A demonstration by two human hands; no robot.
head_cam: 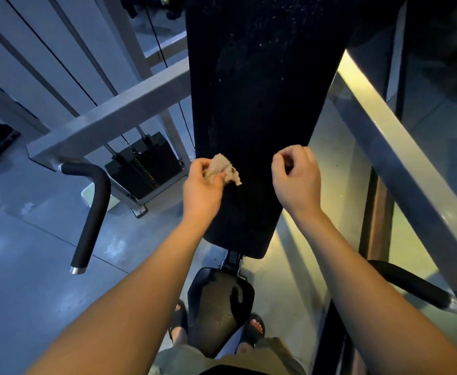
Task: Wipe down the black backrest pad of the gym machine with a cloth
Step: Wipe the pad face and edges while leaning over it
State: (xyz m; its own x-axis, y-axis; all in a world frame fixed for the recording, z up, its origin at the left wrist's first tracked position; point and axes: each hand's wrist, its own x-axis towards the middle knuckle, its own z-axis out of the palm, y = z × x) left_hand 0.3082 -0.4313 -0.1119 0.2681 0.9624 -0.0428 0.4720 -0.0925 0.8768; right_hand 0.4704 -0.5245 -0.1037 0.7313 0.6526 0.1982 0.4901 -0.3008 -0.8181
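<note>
Your left hand (203,182) has the tan cloth (223,170) bunched up and pinched between thumb and fingers, right at the lower left edge of the black backrest pad (262,90), though I can't tell if the cloth is actually pressing on it. Everything above your fingertips is speckled with pale dust plus a faint smear, so I'd guess most of the wiping is left to do; only the low stretch beside the cloth looks cleaner. Your right hand (296,180) hangs over the pad's lower right edge, fingers curled into a loose fist with nothing in it that I can see.
</note>
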